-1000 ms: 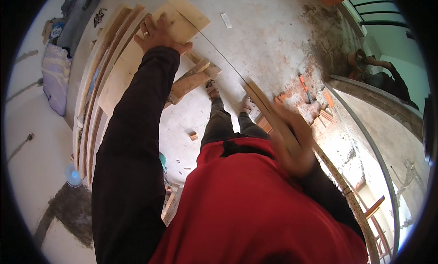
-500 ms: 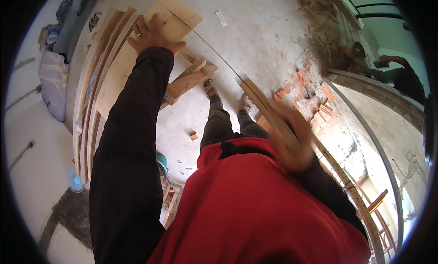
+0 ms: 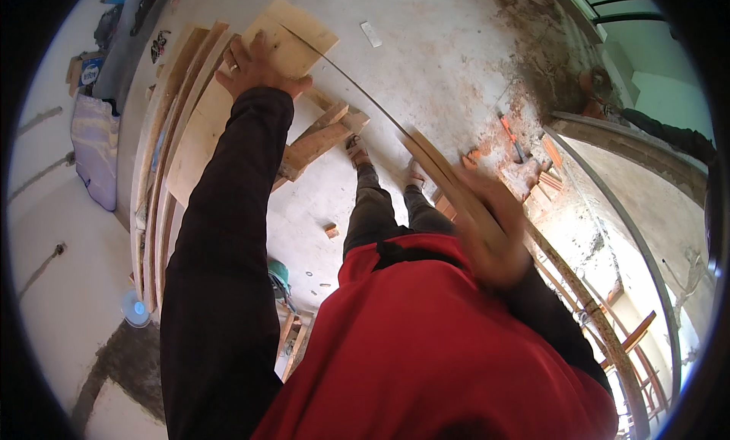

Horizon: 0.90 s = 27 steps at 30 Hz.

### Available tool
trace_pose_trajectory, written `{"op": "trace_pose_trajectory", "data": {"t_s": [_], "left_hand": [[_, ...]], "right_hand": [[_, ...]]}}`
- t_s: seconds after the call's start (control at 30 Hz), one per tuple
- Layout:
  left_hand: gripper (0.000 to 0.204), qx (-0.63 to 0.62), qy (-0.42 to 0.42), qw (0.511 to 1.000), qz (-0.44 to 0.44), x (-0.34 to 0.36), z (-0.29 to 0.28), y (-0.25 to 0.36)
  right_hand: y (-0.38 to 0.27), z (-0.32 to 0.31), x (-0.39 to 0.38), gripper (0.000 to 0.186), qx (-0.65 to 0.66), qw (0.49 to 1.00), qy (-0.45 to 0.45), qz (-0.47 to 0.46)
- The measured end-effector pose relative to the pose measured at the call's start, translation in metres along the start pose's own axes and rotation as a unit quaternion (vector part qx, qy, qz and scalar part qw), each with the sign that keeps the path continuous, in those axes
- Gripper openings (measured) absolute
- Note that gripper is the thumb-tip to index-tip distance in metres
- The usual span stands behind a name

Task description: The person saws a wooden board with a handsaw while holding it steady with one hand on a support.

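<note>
My left hand (image 3: 262, 71) lies flat with spread fingers on a pale wooden board (image 3: 199, 151), a ring on one finger. In my right hand (image 3: 502, 231), smeared by motion, is the wooden handle of a handsaw (image 3: 437, 166). The saw's thin blade, seen almost edge-on, runs up and left into a narrow cut near the board's far end. Beneath the board stands a rough timber support (image 3: 315, 147).
Several long planks (image 3: 171, 113) lie left of the board. An orange-handled tool (image 3: 511, 136) and broken bricks (image 3: 549, 183) lie on the dusty floor at right. A curved rail (image 3: 593, 307) passes by my right arm. A dark sleeve-like shape (image 3: 673, 136) shows at far right.
The whole view has shifted slightly. My right hand is blurred in both frames, with the saw in nearly the same place. The dark shape at far right has changed position. My left hand stays on the board.
</note>
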State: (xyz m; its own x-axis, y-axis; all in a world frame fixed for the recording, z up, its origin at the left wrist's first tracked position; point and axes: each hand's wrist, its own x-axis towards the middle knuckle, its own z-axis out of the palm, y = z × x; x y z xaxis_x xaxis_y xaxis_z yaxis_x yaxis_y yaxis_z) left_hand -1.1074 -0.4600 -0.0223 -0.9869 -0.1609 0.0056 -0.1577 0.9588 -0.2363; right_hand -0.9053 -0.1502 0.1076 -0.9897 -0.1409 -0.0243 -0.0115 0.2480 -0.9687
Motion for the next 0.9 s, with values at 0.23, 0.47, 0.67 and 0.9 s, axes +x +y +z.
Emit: {"op": "trace_pose_trajectory", "data": {"t_s": [0.23, 0.47, 0.67, 0.9], "left_hand": [[0.119, -0.003, -0.002, 1.000, 0.015, 0.002, 0.004, 0.002], [0.117, 0.016, -0.030, 0.999, -0.003, -0.002, -0.011, 0.002], [0.116, 0.028, -0.016, 0.999, 0.020, 0.001, -0.006, 0.007], [0.116, 0.014, -0.013, 1.000, 0.001, -0.002, -0.006, 0.004]], "right_hand": [[0.033, 0.051, 0.059, 0.041, -0.001, 0.999, 0.003, -0.047], [-0.006, -0.015, -0.026, 0.046, -0.020, 1.000, -0.002, -0.003], [0.035, 0.067, 0.093, 0.040, -0.006, 1.000, 0.024, -0.012], [-0.018, -0.019, -0.036, 0.044, -0.039, 0.999, -0.010, -0.009]]}}
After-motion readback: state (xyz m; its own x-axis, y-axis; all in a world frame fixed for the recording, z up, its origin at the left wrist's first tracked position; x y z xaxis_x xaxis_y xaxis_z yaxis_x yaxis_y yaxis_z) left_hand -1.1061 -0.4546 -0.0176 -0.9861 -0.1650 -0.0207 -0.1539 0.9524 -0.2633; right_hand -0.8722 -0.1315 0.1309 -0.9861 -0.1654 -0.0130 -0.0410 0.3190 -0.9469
